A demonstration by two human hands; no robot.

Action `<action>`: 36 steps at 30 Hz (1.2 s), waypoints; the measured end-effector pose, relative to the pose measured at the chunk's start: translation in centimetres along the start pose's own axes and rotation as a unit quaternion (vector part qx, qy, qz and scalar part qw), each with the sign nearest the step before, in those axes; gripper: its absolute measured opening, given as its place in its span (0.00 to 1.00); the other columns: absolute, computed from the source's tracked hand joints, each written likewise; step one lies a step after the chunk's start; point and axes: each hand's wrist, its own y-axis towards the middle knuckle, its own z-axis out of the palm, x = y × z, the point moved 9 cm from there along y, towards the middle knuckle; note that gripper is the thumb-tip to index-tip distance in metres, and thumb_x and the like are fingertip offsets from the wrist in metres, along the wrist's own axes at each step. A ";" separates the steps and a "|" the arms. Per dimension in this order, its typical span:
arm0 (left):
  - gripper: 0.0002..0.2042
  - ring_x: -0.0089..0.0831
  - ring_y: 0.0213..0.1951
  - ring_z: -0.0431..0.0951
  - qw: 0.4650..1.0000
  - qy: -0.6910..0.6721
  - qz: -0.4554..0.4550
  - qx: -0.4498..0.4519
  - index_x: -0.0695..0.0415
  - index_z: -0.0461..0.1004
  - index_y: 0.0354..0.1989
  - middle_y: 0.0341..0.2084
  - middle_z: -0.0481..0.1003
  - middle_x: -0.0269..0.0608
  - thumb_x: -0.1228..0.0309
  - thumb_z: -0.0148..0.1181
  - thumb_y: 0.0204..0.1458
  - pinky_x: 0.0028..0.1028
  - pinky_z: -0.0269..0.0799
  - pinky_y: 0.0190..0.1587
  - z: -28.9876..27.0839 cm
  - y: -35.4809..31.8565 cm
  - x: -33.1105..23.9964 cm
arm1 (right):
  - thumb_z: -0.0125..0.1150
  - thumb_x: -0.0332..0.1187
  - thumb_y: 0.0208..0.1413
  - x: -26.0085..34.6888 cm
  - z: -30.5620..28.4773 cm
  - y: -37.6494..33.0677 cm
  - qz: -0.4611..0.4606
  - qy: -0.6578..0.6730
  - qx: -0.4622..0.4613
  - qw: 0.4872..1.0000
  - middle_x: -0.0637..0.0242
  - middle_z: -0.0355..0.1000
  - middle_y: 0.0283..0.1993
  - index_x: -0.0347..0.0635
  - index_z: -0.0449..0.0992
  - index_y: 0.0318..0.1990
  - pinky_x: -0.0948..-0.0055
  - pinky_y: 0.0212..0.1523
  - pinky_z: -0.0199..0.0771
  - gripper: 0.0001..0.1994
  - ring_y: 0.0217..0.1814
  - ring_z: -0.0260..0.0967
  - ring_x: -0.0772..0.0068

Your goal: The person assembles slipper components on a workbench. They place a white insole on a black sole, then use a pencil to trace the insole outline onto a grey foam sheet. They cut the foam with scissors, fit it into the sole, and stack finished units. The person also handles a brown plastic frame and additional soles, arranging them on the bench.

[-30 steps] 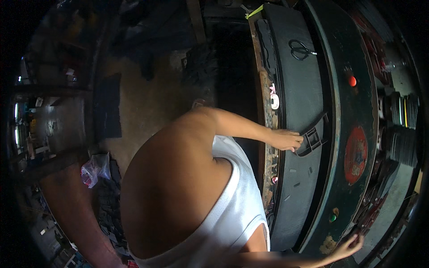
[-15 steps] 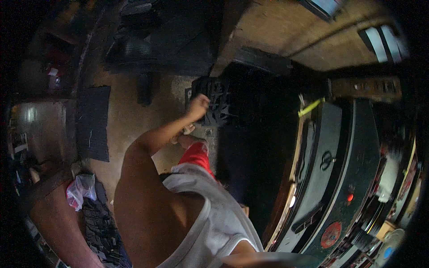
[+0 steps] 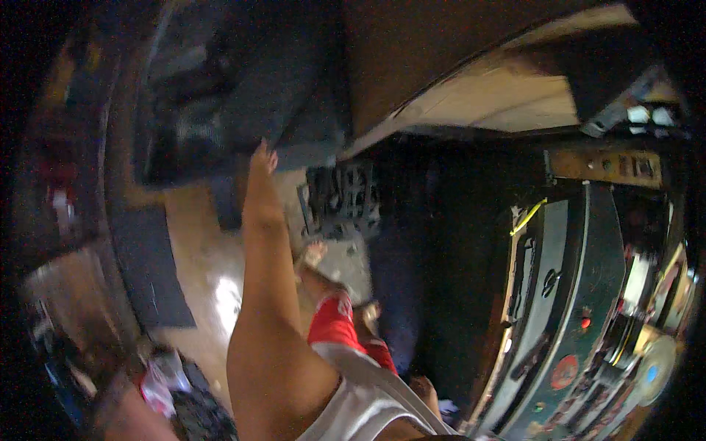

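Note:
My left arm is stretched out ahead, and my left hand [image 3: 265, 157] is at the near edge of a large dark piece with a mesh-like surface [image 3: 243, 103]. The fingers look extended, with nothing visible in them; blur hides whether they touch it. A patch of skin low beside my white shirt seems to be my right hand [image 3: 423, 389], its fingers too unclear to read. Below the left hand, a black slatted or openwork item [image 3: 342, 195] lies on the floor. Red shorts [image 3: 334, 321] and my bare feet show beneath me.
A dark green cabinet [image 3: 581, 309] with drawers and a yellow strip runs along the right. A dark flat sheet [image 3: 151, 264] lies on the brown floor at left. Bags and dark cloth [image 3: 187, 389] are heaped at lower left, beside another person's blurred bare limb [image 3: 132, 408].
My left hand has swung forward and left, from over the black openwork item to the large dark piece. Its fingers have gone from curled to stretched. The whole view has shifted.

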 end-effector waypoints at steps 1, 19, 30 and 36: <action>0.19 0.40 0.37 0.78 0.999 -0.027 -0.034 0.002 0.56 0.76 0.54 0.40 0.75 0.45 0.58 0.65 0.60 0.36 0.75 0.33 0.1 -0.2 -0.1 | 0.60 0.27 0.57 -0.7 0.7 0.2 0.003 -0.001 0.002 1.000 0.57 0.79 0.45 0.37 0.76 0.48 0.67 0.47 0.75 0.12 0.47 0.76 0.60; 0.16 0.20 0.20 0.59 0.830 0.436 0.047 0.345 0.49 0.69 0.32 0.21 0.62 0.26 0.51 0.64 0.57 0.24 0.56 0.24 -11.4 -49.3 22.1 | 0.60 0.39 0.61 -20.8 12.3 0.6 0.046 0.197 -0.156 0.967 0.53 0.78 0.56 0.38 0.77 0.57 0.64 0.57 0.74 0.20 0.56 0.76 0.59; 0.36 0.50 0.62 0.69 0.556 0.488 0.019 0.672 0.65 0.64 0.67 0.64 0.68 0.51 0.56 0.58 0.52 0.50 0.65 0.64 -2.7 -76.2 33.6 | 0.60 0.49 0.57 -35.1 19.9 -4.8 0.156 0.245 -0.156 0.944 0.50 0.78 0.55 0.44 0.79 0.55 0.54 0.57 0.74 0.23 0.58 0.75 0.48; 0.26 0.44 0.65 0.67 0.553 0.395 -0.165 0.715 0.62 0.64 0.68 0.66 0.67 0.46 0.57 0.52 0.68 0.44 0.61 0.68 -2.9 -72.5 48.6 | 0.57 0.45 0.60 -36.2 12.7 -3.2 0.066 0.269 -0.236 0.932 0.49 0.79 0.51 0.41 0.78 0.54 0.52 0.55 0.74 0.21 0.54 0.75 0.44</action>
